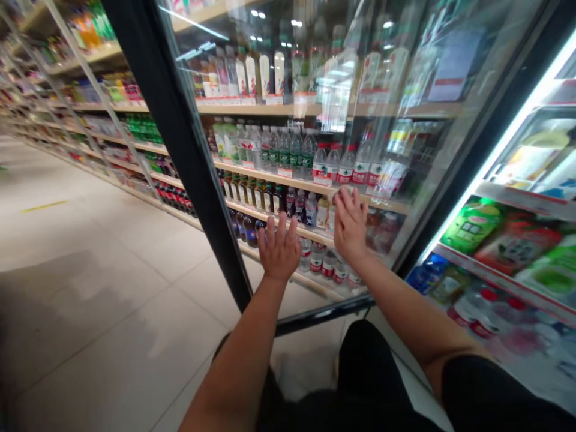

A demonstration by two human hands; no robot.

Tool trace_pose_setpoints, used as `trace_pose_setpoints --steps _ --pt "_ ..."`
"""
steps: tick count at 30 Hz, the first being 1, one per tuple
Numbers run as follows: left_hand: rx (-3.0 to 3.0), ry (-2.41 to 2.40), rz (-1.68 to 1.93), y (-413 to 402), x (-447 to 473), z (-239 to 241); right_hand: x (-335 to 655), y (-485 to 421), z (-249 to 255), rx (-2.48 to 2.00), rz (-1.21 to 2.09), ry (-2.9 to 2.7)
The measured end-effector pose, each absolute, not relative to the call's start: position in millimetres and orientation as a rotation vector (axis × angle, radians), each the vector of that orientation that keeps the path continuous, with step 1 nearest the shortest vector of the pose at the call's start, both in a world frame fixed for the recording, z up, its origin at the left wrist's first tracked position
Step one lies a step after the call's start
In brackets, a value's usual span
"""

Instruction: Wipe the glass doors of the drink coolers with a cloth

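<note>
A black-framed glass door (288,144) stands swung open in front of me, and bottles on the shelves behind it show through the pane. My left hand (279,249) is raised at the lower part of the glass, its fingers spread and stretched upward, with nothing visible in it. Higher and to its right, my right hand (351,225) lies at the pane with fingers extended and slightly bent. Its palm faces the glass, so whatever may be under it is hidden. Reflections of ceiling lights streak the upper glass.
At the right, a lit fridge (531,264) holds bottles and green and red packs. Long store shelves (121,132) of drinks run off to the left. Pale floor tiles (135,318) stretch beside the door, with a yellow strip (44,206) on them. My dark-clothed knee (366,360) is below the door.
</note>
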State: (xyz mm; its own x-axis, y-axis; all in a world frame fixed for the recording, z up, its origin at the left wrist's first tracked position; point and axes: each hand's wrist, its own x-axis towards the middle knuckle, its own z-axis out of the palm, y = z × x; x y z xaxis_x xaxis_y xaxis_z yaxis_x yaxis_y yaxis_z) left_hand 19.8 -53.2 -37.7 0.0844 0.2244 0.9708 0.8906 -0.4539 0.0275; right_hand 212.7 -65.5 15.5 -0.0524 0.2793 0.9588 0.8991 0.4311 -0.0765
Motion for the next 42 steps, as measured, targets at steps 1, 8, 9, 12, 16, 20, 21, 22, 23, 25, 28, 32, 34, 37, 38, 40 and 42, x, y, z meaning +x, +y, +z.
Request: trace_pose_setpoints --steps 1,8,9,12,16,20,21,22,23,25,28,32,34,37,38,40,42 --pt "-1.793 -1.130 -1.421 -55.9 20.2 -37.4 211.4 -66.2 18.8 -1.082 -0.668 -1.573" --pt "-1.973 -1.205 -1.433 -74.7 23.4 -32.3 206.4 -77.2 22.3 -1.122 -0.595 -1.617" --pt "-1.973 -1.201 -1.431 -77.7 24.4 -32.1 206.2 -78.9 25.4 -1.118 -0.604 -1.638" --pt "-1.969 -1.182 -1.428 -86.6 27.4 -32.1 202.6 -80.9 42.0 -1.084 -0.659 -1.700" --pt "-1.992 -1.170 -1.412 -95.9 28.9 -32.6 187.5 -80.3 64.4 -1.020 -0.697 -1.747" --pt "-2.010 -1.176 -1.392 -98.3 27.7 -33.6 172.6 -81.7 61.1 -0.973 -0.689 -1.772" --pt "-2.009 -1.183 -1.388 -97.8 27.3 -33.9 171.3 -81.7 56.1 -0.963 -0.684 -1.790" --pt "-2.012 -1.195 -1.385 -97.1 26.9 -34.2 171.4 -81.3 50.2 -0.959 -0.670 -1.817" --pt "-2.017 -1.214 -1.384 -96.1 26.5 -34.4 172.6 -80.4 43.6 -0.963 -0.645 -1.853" --pt "-2.033 -1.254 -1.379 -92.9 25.6 -34.9 177.7 -77.4 30.0 -0.991 -0.572 -1.928" --pt "-2.028 -1.280 -1.369 -84.7 23.2 -36.0 186.7 -70.9 11.5 -1.053 -0.475 -1.986" --pt "-2.006 -1.289 -1.360 -67.5 19.0 -37.4 192.3 -58.9 -9.0 -1.083 -0.485 -2.016" --pt "-1.998 -1.296 -1.355 -57.7 17.2 -37.2 193.9 -51.4 -17.2 -1.061 -0.522 -2.025" --pt "-1.964 -1.287 -1.357 -42.3 14.8 -37.0 201.3 -39.6 -21.5 -1.044 -0.564 -1.996" --pt "-1.949 -1.279 -1.356 -37.0 13.7 -37.4 205.7 -35.8 -19.6 -1.056 -0.561 -1.962" --pt "-1.933 -1.268 -1.340 -26.6 11.0 -38.7 217.5 -28.9 -10.9 -1.103 -0.532 -1.846" --pt "-1.930 -1.245 -1.332 -17.1 7.7 -40.5 231.6 -22.9 0.9 -1.129 -0.559 -1.675"
